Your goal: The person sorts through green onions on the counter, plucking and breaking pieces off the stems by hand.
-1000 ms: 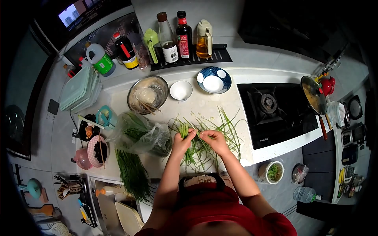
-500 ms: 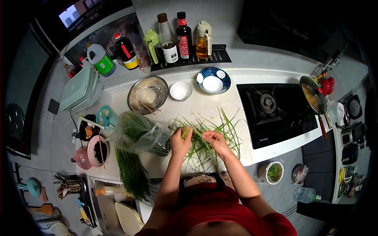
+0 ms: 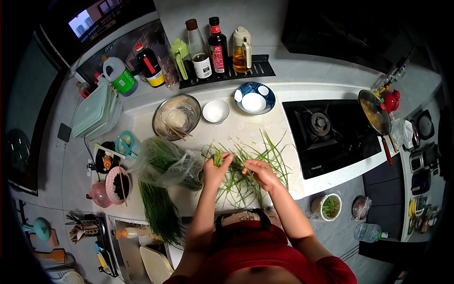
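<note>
On the pale counter (image 3: 265,125), loose green stalks (image 3: 239,185) lie scattered below both hands, the left hand (image 3: 215,174) closed round a small bunch (image 3: 217,158), the right hand (image 3: 263,175) pinching apparently a stalk or two. Some are gathered; many remain strewn, and a thick bundle (image 3: 158,208) adjoins the plastic bag (image 3: 178,169). Since the earlier frame, the right hand has shifted slightly bodyward.

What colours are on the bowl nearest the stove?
The bowl is dark blue with white round patches, best seen in the head view.
</note>
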A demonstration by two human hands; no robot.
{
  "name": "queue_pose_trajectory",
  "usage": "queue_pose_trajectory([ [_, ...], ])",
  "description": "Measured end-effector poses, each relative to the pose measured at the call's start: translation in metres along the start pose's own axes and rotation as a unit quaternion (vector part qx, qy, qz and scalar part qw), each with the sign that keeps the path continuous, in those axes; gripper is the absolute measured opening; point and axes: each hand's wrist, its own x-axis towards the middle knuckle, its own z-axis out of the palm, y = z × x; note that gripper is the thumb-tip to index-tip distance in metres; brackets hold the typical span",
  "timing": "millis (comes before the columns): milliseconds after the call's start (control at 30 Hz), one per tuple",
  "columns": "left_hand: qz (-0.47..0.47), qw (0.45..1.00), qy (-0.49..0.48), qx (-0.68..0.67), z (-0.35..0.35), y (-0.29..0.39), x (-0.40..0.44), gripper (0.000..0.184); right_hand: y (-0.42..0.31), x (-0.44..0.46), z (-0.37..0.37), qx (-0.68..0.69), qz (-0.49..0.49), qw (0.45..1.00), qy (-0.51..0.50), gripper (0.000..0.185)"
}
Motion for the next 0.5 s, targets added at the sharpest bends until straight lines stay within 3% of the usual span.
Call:
queue_pose_trajectory([
  [133, -0.022, 0.992, -0.054, -0.115, 0.007, 0.010, -0.005, 0.016, 0.001, 0.005, 0.008, -0.051, -0.005, 0.999, -0.005, 0.019],
  [233, -0.022, 0.986, -0.077, -0.143, 0.008, 0.011, -0.004, 0.013, -0.003, 0.003, 0.025, -0.105, -0.103, 0.986, 0.079, 0.018],
  [333, -0.040, 0.992, -0.054, -0.102, 0.007, 0.008, -0.004, 0.014, 0.006, 0.009, 0.017, -0.191, -0.145, 0.971, 0.023, 0.016],
  [500, -0.020, 0.990, -0.068, -0.122, 0.007, 0.005, -0.003, 0.013, -0.004, 0.005, 0.019, -0.142, -0.068, 0.987, 0.019, 0.018],
])
